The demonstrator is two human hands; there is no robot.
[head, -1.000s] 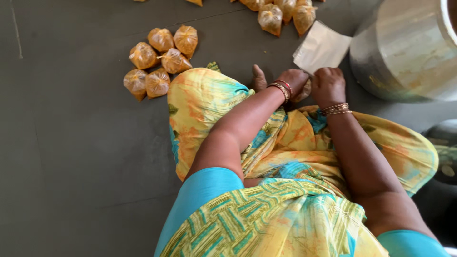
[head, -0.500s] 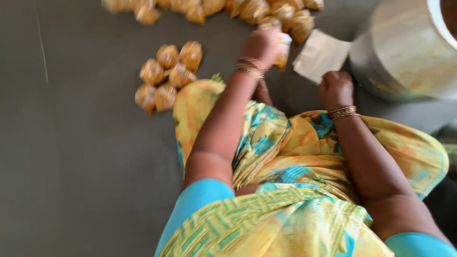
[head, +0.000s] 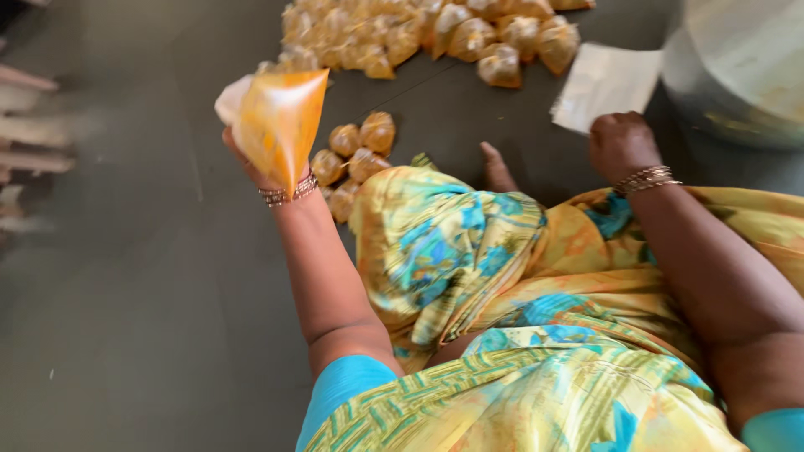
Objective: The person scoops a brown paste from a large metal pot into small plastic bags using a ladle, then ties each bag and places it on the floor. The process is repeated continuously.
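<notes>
My left hand [head: 251, 163] is raised over the dark floor at the left and grips a clear plastic packet [head: 279, 121] filled with yellow-orange powder; the packet hides most of the fingers. My right hand [head: 621, 144] rests closed on the floor beside my knee, touching the near edge of a white plastic sheet [head: 605, 84]. It holds nothing that I can see. A small cluster of tied yellow packets [head: 356, 155] lies on the floor just right of my left wrist, by my knee.
A long heap of several filled yellow packets [head: 435, 33] lies along the far side of the floor. A large metal vessel [head: 737, 67] stands at the top right. My folded legs in yellow and blue cloth [head: 469, 251] fill the lower centre.
My left hand lifted from beside my right hand, reached to the far heap, and swung left and up with a packet of yellow powder. My right hand stayed by the white sheet.
</notes>
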